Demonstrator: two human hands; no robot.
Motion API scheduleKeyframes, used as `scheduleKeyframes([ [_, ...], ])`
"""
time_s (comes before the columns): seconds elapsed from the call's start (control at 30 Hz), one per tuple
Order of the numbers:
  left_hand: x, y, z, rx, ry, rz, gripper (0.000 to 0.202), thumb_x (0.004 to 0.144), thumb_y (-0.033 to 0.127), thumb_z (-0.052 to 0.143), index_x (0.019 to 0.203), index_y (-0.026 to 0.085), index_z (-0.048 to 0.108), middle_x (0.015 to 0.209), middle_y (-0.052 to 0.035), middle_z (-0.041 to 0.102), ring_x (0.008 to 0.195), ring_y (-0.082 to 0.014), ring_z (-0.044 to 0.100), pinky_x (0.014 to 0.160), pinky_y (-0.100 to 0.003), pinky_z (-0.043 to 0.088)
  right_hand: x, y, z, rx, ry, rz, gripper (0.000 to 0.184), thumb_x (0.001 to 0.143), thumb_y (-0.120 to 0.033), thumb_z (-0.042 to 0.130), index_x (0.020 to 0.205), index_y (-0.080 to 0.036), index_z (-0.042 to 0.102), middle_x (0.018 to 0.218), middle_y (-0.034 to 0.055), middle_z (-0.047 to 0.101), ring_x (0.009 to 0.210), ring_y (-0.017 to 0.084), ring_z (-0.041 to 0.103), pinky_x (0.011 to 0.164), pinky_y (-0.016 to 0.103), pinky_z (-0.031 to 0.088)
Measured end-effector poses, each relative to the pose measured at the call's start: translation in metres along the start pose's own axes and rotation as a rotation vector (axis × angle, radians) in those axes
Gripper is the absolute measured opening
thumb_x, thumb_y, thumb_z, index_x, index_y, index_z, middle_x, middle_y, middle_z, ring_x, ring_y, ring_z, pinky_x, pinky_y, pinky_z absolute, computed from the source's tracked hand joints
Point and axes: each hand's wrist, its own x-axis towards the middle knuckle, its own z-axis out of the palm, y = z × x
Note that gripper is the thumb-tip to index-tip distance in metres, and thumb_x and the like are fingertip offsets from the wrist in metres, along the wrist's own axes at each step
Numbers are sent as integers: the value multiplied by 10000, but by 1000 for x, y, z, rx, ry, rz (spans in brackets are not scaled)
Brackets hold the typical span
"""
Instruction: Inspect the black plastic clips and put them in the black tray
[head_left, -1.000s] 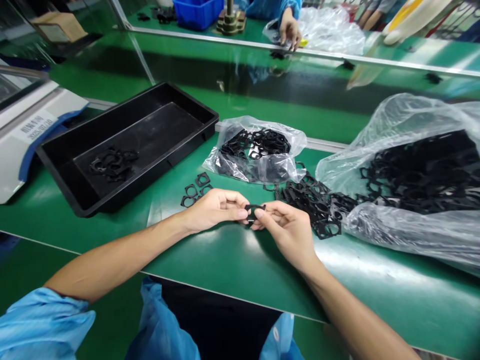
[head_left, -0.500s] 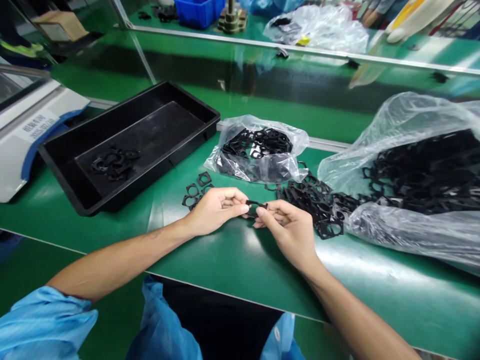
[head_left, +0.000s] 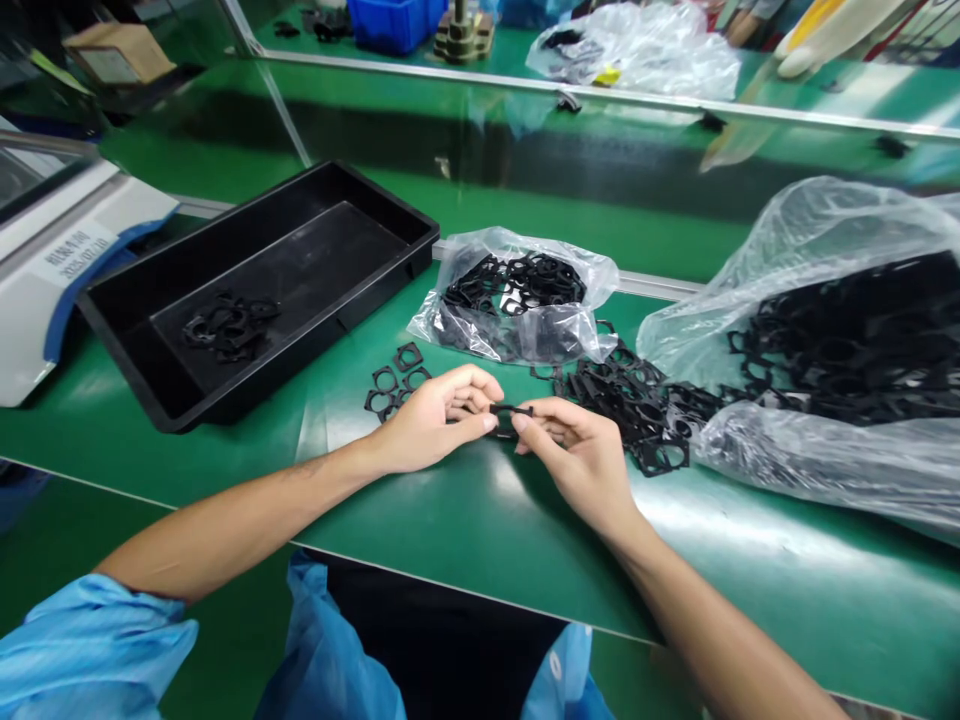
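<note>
Between my two hands is a small black plastic frame [head_left: 511, 409], held just above the green tabletop. My left hand [head_left: 448, 415] is closed on its left end, thumb against the near side. The right end is pinched by my right hand [head_left: 571, 440] between thumb and fingers. My fingers cover part of the frame. Several loose black frames [head_left: 385, 379] with round holes lie just beyond my left hand. A heap of similar frames [head_left: 626, 400] is spread out beyond and to the right of my right hand.
A black tray [head_left: 300, 352] holding a few frames stands at the left. An open plastic bag [head_left: 480, 335] of frames lies at the back, with a larger bag [head_left: 795, 455] at the right. A metal rail [head_left: 660, 288] runs along the far edge.
The fingers of my left hand have lifted slightly and loosened around the frame, and the frame is tilted a little differently. Both hands stay in nearly the same place.
</note>
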Motion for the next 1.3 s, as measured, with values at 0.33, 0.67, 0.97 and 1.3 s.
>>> scheduleKeyframes([
  [0.33, 0, -3, 0, 5, -123, -52, 263, 755, 182, 765, 998, 140, 672, 759, 15, 644, 687, -90, 621, 675, -209, 514, 2, -1, -1, 5, 18, -24, 330, 833, -503, 761, 788, -179, 715, 687, 24, 693, 567, 129, 611, 596, 268, 540],
  [0.67, 5, -5, -2, -146, 71, -51, 299, 725, 314, 855, 821, 127, 642, 763, -35, 727, 683, -144, 720, 700, -252, 576, 1, 0, -1, -51, -26, -156, 199, 854, -395, 764, 887, -202, 731, 909, 51, 694, 803, 158, 674, 748, 277, 593],
  [0.97, 6, -5, -1, -90, 126, 55, 223, 712, 270, 846, 819, 133, 706, 786, -29, 734, 718, -120, 689, 709, -225, 568, 3, 3, -2, 28, -16, -100, 209, 845, -411, 770, 842, -206, 726, 868, 34, 667, 776, 149, 664, 731, 258, 589],
  [1.3, 3, -1, -1, -149, 73, -19, 277, 673, 234, 870, 886, 126, 731, 793, -45, 772, 715, -127, 728, 734, -223, 596, 1, 0, -2, 37, -14, -74, 252, 823, -449, 787, 839, -203, 733, 859, 40, 681, 743, 152, 659, 714, 278, 578],
])
